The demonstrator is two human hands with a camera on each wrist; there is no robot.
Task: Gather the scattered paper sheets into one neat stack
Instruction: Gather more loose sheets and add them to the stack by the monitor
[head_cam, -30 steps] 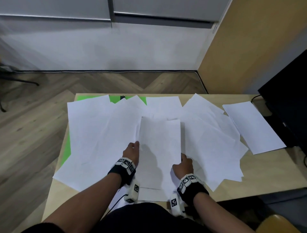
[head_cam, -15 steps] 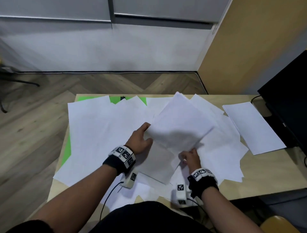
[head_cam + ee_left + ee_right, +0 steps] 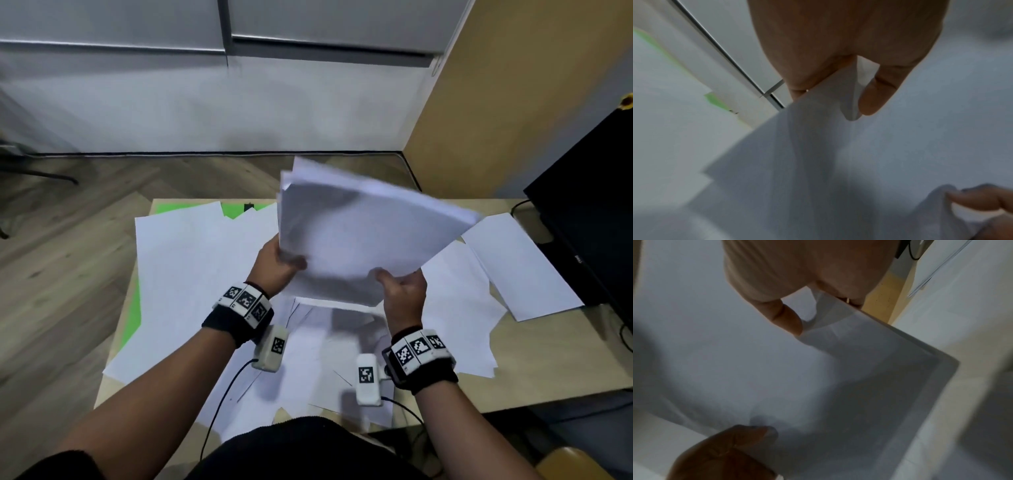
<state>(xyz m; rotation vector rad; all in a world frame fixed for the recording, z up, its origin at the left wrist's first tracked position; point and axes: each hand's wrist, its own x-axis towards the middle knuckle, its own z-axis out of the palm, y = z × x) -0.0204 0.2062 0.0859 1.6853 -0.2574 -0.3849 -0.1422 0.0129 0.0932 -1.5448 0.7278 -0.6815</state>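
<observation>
**A lifted bundle, and loose sheets left on the table**

The table (image 3: 534, 359) carried most of the job: loose sheets (image 3: 191, 274) lay fanned across its left and middle, more overlapped on the right, and one single sheet (image 3: 520, 263) sat apart at the far right near a black monitor (image 3: 589, 219). A green mat (image 3: 132, 318) showed beneath them on the left. Above the middle, a bundle of paper (image 3: 363, 236) was held clear of the table, tilted, its far edges splayed. The left hand (image 3: 274, 265) pinched the bundle's left near corner; the right hand (image 3: 404, 291) gripped its near edge, thumb on top.

To do this step well, the bundle probably wanted squaring first: loosen both grips slightly and tap a long edge on the table, then sweep in the remaining sheets.

The head view alone showed the scattered sheets. The left wrist view showed the thumb (image 3: 875, 95) and fingers clamping several layers, and the right wrist view showed stepped, misaligned corners (image 3: 941, 360), both hidden from above
</observation>
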